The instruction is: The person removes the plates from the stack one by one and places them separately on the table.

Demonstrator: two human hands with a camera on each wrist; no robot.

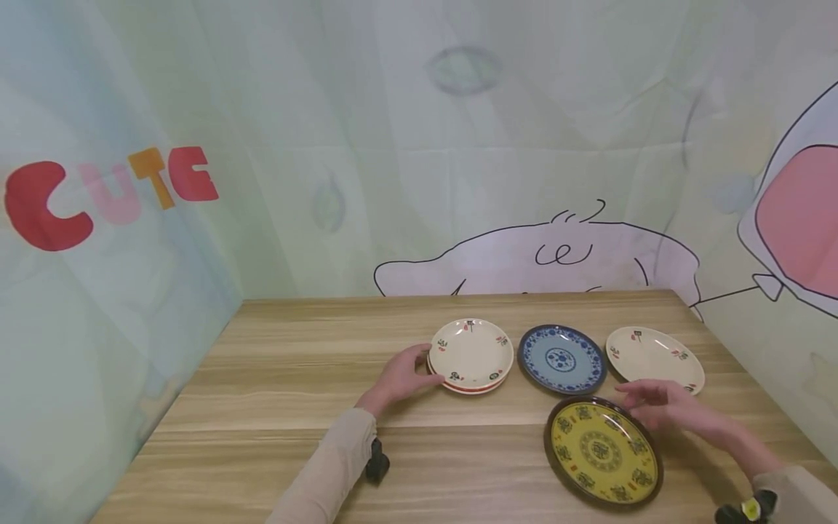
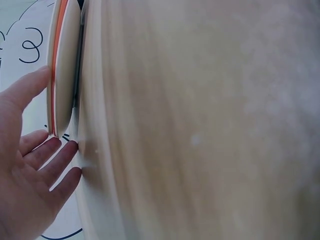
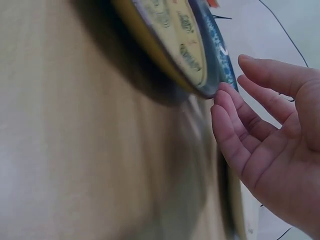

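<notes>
Plates on the worktop (image 1: 458,466), looks like a get-a-grip step tbh
Left hand (image 1: 404,373) has its fingers spread at the left rim of the stacked white plates (image 1: 470,354), thumb touching; right hand (image 1: 673,409) is by the yellow plate (image 1: 600,451), fingers loosely bent, pinching nothing, can't tell if they touch. Any lift would need fingers closed on a rim, imo.

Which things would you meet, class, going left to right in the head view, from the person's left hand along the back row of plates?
Left hand, stack of round glossy cream plates with small printed motifs, round blue-patterned plate with a dark rim, single glossy cream plate.
</notes>
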